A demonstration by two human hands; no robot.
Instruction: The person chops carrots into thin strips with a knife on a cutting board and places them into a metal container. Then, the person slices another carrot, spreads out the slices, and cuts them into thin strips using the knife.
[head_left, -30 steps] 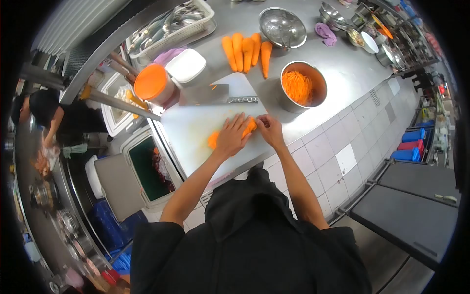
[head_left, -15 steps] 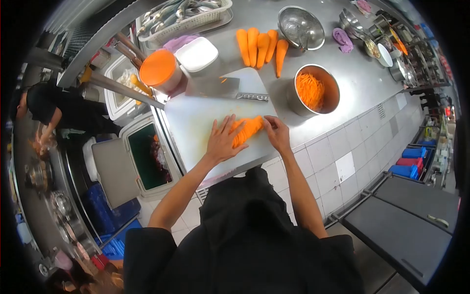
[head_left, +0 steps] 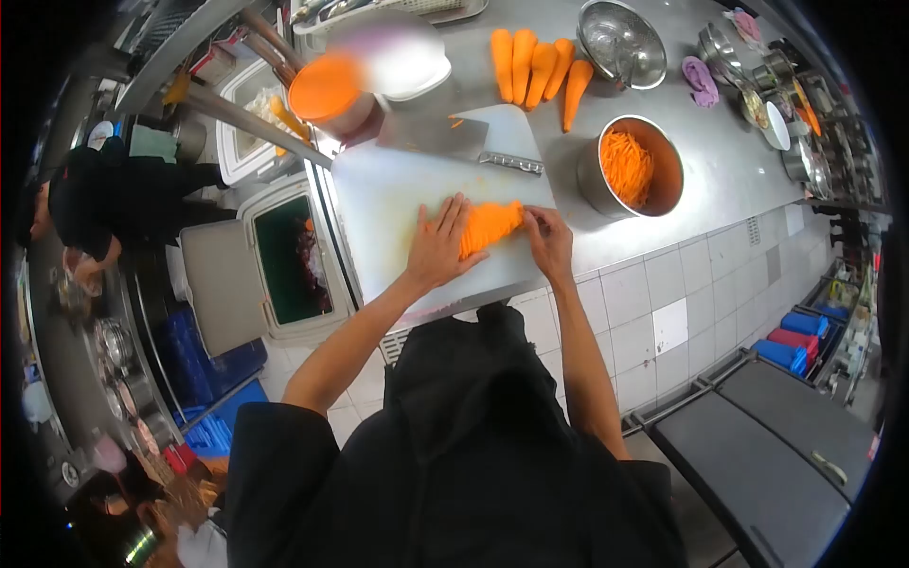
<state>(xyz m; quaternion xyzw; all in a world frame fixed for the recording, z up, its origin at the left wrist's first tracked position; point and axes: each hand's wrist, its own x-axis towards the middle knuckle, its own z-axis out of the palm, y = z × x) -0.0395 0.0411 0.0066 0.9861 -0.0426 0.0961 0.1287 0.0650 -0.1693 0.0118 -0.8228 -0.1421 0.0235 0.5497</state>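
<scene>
Overlapping carrot slices (head_left: 490, 227) lie in a slanting row on the white cutting board (head_left: 379, 204). My left hand (head_left: 440, 244) rests flat at the left side of the row, fingers stretched out and thumb along its lower edge. At the row's right end is my right hand (head_left: 550, 244), its fingertips pinched together; what they hold, if anything, is hidden. Above both hands, a cleaver (head_left: 436, 138) lies flat on the board, its metal handle pointing right. Right of the board stands a metal pot (head_left: 595, 177) with carrot shreds (head_left: 627, 168) inside.
Several peeled carrots (head_left: 542, 71) lie behind the board near a metal colander (head_left: 621, 43). An orange-lidded tub (head_left: 327, 87) stands at the board's far left corner. Below left is an open bin (head_left: 289, 256). Another person (head_left: 90, 199) bends over a counter at far left.
The whole view has shifted, so the counter items appear further right and higher. My left fingers are closer together on the carrot slices. My right hand stays at the row's right end.
</scene>
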